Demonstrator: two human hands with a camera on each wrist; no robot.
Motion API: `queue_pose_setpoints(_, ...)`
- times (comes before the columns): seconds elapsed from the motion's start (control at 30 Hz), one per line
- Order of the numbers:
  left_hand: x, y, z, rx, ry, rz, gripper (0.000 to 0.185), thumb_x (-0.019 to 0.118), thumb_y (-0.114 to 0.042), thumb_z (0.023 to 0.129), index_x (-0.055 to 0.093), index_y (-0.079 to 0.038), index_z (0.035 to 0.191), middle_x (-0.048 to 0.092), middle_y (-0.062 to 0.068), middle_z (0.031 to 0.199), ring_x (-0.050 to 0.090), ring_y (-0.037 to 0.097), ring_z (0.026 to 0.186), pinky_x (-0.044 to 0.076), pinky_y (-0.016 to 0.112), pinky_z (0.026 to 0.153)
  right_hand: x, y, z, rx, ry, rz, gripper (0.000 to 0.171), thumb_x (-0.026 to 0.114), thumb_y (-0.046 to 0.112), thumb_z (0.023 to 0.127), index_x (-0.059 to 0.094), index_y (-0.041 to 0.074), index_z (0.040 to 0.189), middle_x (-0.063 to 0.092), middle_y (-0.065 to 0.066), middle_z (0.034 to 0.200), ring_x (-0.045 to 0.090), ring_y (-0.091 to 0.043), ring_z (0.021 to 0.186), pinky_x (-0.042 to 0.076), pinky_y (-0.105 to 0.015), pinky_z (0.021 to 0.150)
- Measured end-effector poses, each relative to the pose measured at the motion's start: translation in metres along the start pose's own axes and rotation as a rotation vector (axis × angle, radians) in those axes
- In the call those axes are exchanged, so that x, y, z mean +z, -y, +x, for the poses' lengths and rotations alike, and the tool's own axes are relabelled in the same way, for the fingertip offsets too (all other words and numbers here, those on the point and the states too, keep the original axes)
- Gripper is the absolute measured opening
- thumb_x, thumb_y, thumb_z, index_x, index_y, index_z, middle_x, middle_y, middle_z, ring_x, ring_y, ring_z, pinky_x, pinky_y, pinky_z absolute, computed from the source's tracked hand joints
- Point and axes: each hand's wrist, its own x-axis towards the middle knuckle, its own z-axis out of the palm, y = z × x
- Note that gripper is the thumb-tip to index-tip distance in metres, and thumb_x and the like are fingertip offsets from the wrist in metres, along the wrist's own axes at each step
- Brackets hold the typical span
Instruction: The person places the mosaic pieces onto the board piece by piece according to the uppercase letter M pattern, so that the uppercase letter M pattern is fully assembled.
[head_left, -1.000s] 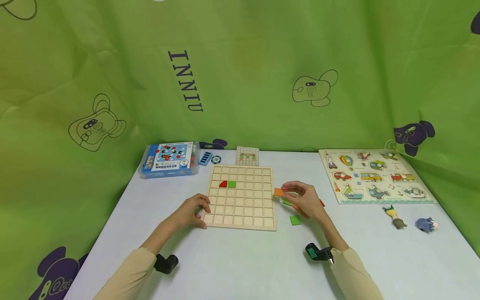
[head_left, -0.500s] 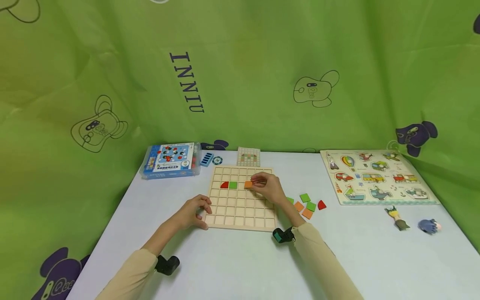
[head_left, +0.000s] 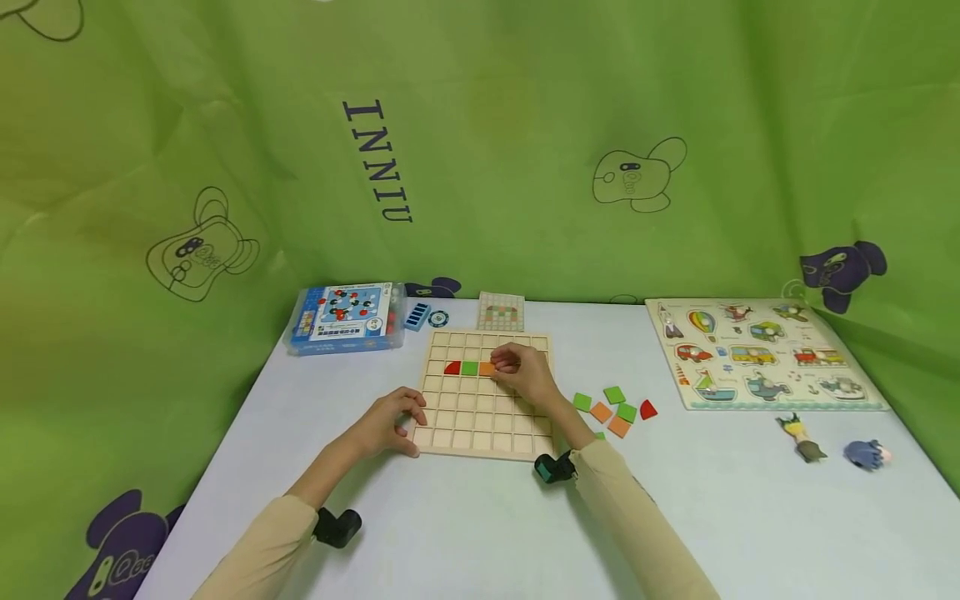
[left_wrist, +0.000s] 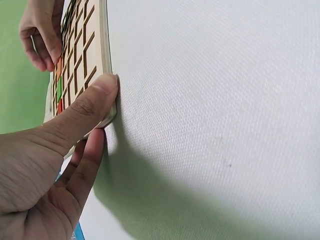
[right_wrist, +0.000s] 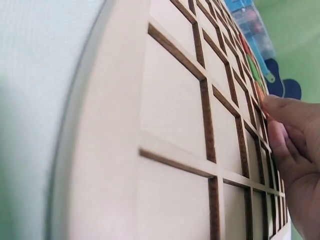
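A wooden grid board (head_left: 480,417) lies on the table. My left hand (head_left: 386,423) grips its near left corner, thumb over the edge and fingers along the left side, as the left wrist view (left_wrist: 55,150) shows. A red quarter-round tile (head_left: 453,367) and a green square tile (head_left: 469,368) sit in neighbouring cells. Just right of the green one, my right hand (head_left: 528,377) pinches an orange square tile (head_left: 486,368) at its cell. The fingertips partly cover that tile, so how flat it lies cannot be told. In the right wrist view the orange tile (right_wrist: 259,93) shows beside the thumb.
Loose green, orange and red tiles (head_left: 618,427) lie right of the board. A patterned card (head_left: 501,313) is behind it. Beyond stand a boxed molecule set (head_left: 345,319), a blue domino-like piece (head_left: 417,316), a round chip (head_left: 438,319), a picture puzzle (head_left: 765,354) and two small figures (head_left: 867,454).
My right hand has carried the orange tile left from beside the board, over the grid, to the cell next to the green tile. The left hand stays at the board's corner.
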Motion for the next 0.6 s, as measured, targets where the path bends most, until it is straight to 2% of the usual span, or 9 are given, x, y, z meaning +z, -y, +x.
queue_pose_setpoints(0.3,0.001,-0.003,0.006,0.005,0.006,-0.003,0.033,0.085,0.006,0.063,0.062,0.003,0.086,0.051,0.021,0.117,0.049,0.035,0.105,0.049,0.026,0.065,-0.023,0.005,-0.014,0.059,-0.025,0.123,0.032,0.070,-0.008,0.081,0.061,-0.011,0.111,0.065,-0.026,0.103,0.065,-0.036,0.091,0.053,-0.027,0.079)
queue_pose_setpoints(0.6,0.001,-0.002,0.001,0.005,0.000,-0.001,0.033,0.085,0.005,0.062,0.062,0.001,0.085,0.052,0.021,0.116,0.049,0.034,0.102,0.048,0.025,0.063,-0.074,-0.001,-0.059,0.097,-0.051,0.123,0.035,0.068,-0.003,0.085,0.058,-0.011,0.118,0.061,-0.028,0.114,0.062,-0.037,0.101,0.050,-0.022,0.085)
